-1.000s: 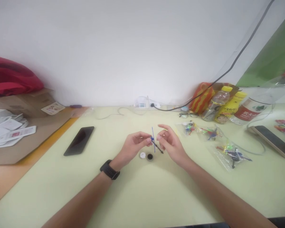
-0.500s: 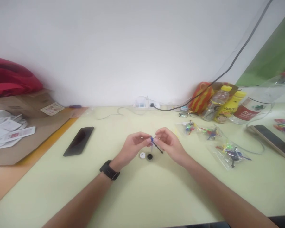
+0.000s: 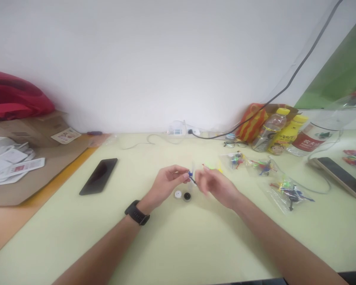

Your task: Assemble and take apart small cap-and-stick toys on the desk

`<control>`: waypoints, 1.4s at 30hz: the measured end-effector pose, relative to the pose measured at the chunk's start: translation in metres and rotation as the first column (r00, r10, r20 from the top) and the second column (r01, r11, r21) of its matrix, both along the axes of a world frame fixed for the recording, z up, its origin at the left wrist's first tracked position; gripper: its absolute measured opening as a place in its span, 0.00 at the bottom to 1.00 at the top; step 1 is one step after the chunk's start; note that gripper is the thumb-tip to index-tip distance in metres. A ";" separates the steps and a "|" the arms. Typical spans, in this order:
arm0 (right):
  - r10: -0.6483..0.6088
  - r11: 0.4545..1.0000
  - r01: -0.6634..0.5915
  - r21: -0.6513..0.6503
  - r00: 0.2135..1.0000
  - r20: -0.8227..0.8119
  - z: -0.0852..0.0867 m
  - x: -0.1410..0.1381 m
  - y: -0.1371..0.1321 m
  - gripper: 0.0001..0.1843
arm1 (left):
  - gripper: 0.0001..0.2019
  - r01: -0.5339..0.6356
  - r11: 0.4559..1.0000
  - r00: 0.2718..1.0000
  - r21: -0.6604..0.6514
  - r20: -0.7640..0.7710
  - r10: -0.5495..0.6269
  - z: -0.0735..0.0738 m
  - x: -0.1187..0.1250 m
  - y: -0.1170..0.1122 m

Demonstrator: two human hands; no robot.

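Note:
Over the pale green table (image 3: 178,245), my left hand (image 3: 165,186), with a black watch on its wrist, pinches a small blue piece with thin sticks (image 3: 191,175) at its fingertips. My right hand (image 3: 215,183) is right beside that piece, smeared by motion, so I cannot make out its fingers. A small white disc (image 3: 178,194) and a small black disc (image 3: 187,195) lie on the table just below both hands.
A black phone (image 3: 99,175) lies to the left. Clear bags of coloured small parts (image 3: 286,189) lie to the right, with bottles (image 3: 274,128) and another phone (image 3: 341,177) behind. Papers and a cardboard box (image 3: 26,130) sit at far left.
The long blue stick that stood upright a second ago is no longer seen upright. My right hand closed in on the piece, then shifted and blurred. My left hand stayed put.

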State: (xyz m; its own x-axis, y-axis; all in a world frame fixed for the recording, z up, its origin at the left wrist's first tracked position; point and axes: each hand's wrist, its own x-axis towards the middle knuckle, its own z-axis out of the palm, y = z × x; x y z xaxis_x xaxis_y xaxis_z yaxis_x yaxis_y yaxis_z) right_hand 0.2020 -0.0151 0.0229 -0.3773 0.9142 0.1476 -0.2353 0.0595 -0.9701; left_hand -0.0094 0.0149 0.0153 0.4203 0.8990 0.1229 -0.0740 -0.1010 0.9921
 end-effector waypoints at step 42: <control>-0.338 0.928 0.310 0.209 0.934 0.114 -0.004 -0.006 0.001 0.20 | 0.16 -0.003 0.998 0.997 -0.056 0.083 0.007 -0.003 -0.003 0.002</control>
